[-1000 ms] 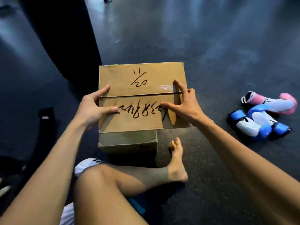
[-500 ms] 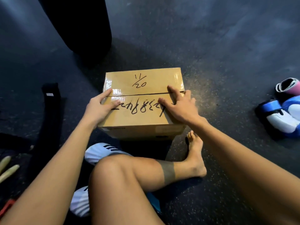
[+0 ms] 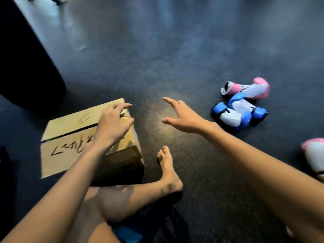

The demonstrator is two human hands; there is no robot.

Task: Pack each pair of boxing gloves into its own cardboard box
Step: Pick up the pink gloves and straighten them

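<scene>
Nearest the bottom of the frame, the seated person's bare foot point(image 3: 168, 170) lay on the dark speckled floor point(image 3: 175, 58). A lone pink-and-white boxing glove point(image 3: 314, 157) sat half cut off at the right edge.

Left of the foot stood the brown cardboard box with black scrawl on its lid point(image 3: 70, 155). Its flaps were folded down with a slit between them, so whatever was inside was hidden. The left hand point(image 3: 112, 127) rested on its upper right corner, fingers loosely bent over the edge, clasping nothing that I could make out.

The right hand point(image 3: 183, 116) hung in the air at centre frame, fingers spread and slack, empty. The pair of blue-and-white boxing gloves point(image 3: 238, 114) lay well apart to its right, overlapping, their lengths running roughly across the frame. A second pink-and-white glove point(image 3: 249, 88) touched them just above. The fingertips pointed up and left, away from the gloves. That hand was clearly the nearer one; I judged it would have to swing right.

A black hanging bag point(image 3: 26, 67) loomed at upper left.
</scene>
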